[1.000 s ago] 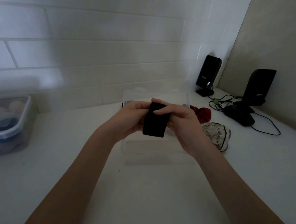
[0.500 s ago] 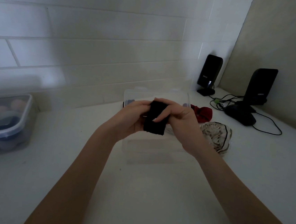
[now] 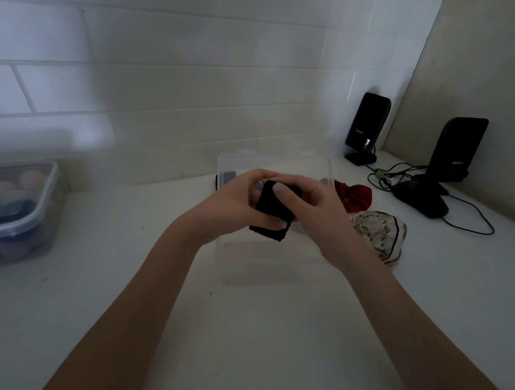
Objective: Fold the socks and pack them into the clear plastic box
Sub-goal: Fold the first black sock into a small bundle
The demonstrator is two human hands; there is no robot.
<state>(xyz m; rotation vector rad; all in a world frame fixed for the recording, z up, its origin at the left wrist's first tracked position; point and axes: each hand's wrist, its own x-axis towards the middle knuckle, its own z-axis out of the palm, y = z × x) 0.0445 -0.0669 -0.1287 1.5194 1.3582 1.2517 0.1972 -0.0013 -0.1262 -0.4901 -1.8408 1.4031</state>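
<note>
A folded black sock (image 3: 271, 219) is held above the clear plastic box (image 3: 244, 256) in the middle of the white counter. My left hand (image 3: 233, 206) grips the sock from the left with the thumb across its lower part. My right hand (image 3: 317, 214) pinches its top edge from the right. Both hands hide most of the box's inside. A red sock (image 3: 355, 196) lies just right of the box's far corner, and a cream sock with dark stripes (image 3: 378, 233) lies crumpled in front of it.
A lidded container with rounded coloured items (image 3: 6, 211) stands at the left edge. Two black speakers (image 3: 366, 128) (image 3: 455, 148), a dark mouse (image 3: 421, 199) and cables (image 3: 387, 176) fill the back right corner. Tiled wall runs behind the counter.
The sock has been folded shorter and tilted. My left thumb has come across its front, and both hands have closed in tighter over the box.
</note>
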